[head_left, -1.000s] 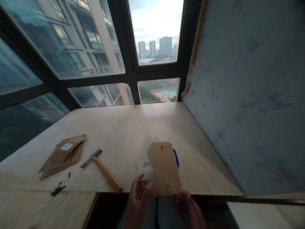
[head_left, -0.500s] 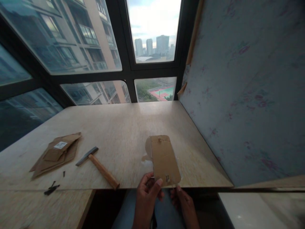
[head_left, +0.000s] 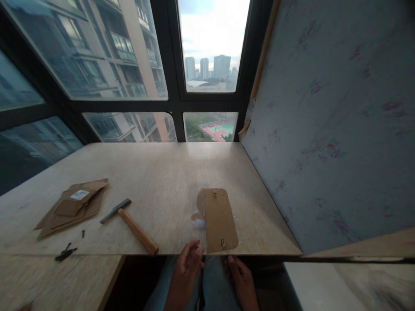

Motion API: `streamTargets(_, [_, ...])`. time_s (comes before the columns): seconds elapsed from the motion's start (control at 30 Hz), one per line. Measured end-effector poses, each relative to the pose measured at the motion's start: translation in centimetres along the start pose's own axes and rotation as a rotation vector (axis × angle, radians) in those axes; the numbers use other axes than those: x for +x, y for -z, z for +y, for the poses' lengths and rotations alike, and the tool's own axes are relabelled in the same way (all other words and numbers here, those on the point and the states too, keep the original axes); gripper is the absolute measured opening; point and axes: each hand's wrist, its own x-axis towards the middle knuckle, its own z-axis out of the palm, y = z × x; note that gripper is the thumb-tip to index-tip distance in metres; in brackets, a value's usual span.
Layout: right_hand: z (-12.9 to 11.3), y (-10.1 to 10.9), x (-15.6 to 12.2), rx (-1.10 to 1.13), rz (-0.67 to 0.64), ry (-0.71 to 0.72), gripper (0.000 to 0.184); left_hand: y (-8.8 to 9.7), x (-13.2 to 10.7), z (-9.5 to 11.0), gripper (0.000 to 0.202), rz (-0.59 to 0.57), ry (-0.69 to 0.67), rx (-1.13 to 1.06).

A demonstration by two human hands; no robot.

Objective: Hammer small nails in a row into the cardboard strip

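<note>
A brown cardboard piece (head_left: 219, 220) lies flat on the wooden table (head_left: 162, 172), with its near end at the front edge and small nails or holes near both ends. My left hand (head_left: 185, 271) is just below the table edge, left of the cardboard's near corner. Its fingers are curled together in a pinch, and I cannot make out what they hold, if anything. My right hand (head_left: 240, 280) is below the cardboard's near right corner. Its fingers reach up toward the edge without touching the cardboard.
A hammer (head_left: 131, 225) with a wooden handle lies left of the cardboard. Further left is a stack of cardboard pieces (head_left: 73, 206), with a few dark nails (head_left: 65, 254) nearby. A patterned wall panel (head_left: 324, 129) bounds the table on the right, and windows stand behind it.
The cardboard piece was tilted up and held at its near end by both hands. It now lies flat on the table, and both hands have dropped just below the edge.
</note>
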Motion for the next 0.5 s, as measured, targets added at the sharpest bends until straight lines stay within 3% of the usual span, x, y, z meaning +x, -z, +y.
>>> streamTargets(0.13, [0.2,0.3,-0.5,-0.067,-0.045,0.052,0.06,1.3,-1.9,-2.1,0.07,-0.021,-0.016,0.179])
streamTargets(0.27, [-1.1,0.1,-1.7,0.021,-0.051,-0.043,0.064,2.4,-4.6,-2.8,0.059,-0.087,-0.085,0.336])
streamTargets(0.4, [-2.3,-1.0,-3.6,0.072,-0.093,-0.101,0.07,4.2,-6.7,-1.4,0.054,-0.121,-0.122,0.406])
streamTargets(0.5, [-3.3,-1.5,-4.8,-0.007,-0.27,-0.077,0.07,5.6,-6.9,0.8,0.053,-0.143,-0.087,0.396])
